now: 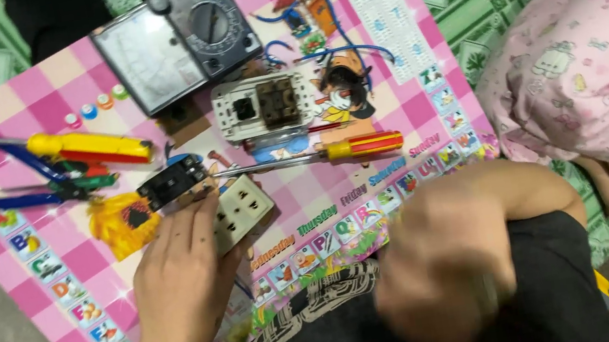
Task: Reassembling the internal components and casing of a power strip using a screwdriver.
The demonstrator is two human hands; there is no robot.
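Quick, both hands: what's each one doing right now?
Left hand: open, fingers resting on the cream socket block.
Right hand: blurred, seems curled; cannot tell if it holds anything.

My right hand [441, 272] is badly motion-blurred; I can't tell fingers apart or whether it holds anything. My left hand [182, 278] covers the near part of the cream socket block [244, 206], so its lower edge is hidden, and I can't tell if the fingertips actually grip the small black part [173, 181] or just touch it. The meter [175, 40] dial markings are too small to make out. The mat [397, 32] is cut off at the top edge and hidden by my knee below. The person in pink pyjamas [580, 42] is cut by the right and top edges; only legs and one hand show.
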